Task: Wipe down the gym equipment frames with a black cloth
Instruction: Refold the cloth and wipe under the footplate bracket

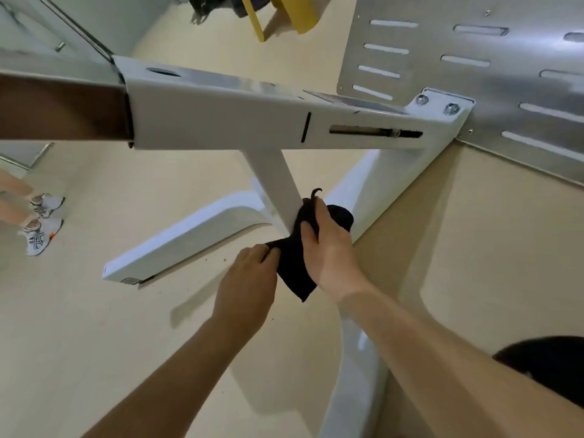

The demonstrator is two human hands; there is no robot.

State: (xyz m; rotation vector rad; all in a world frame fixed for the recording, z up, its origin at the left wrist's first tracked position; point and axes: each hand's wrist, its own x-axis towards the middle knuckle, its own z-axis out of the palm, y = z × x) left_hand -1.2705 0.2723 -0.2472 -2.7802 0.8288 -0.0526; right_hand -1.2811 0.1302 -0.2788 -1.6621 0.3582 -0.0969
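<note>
- While both hands work low on the white frame, the black cloth (pixel 292 267) sits wrapped round the bottom of the slanted post (pixel 275 181), just above the base.
- Cloth's long axis runs from the post down toward the camera, btwn the two hands. Its loose end hangs below the right wrist.
- Right hand (pixel 331 248): fingers curled over the cloth, holding it vs the post's right side.
- Left hand (pixel 249 279): pinches the cloth's left edge w/ thumb & fingertips.
- Post leans up-left into the wide beam (pixel 221 121), which runs left-right above the hands and has a slot in its side.
- Edges: curved base foot (pixel 189 238) just left of the hands, w/ a squared end. Another white leg (pixel 357 358) passes under the right forearm.
- Room: bare beige floor (pixel 94 343) left of the left arm. Slotted metal plate (pixel 474 74) upper right, sneakers (pixel 41 235) far left, both well apart.
</note>
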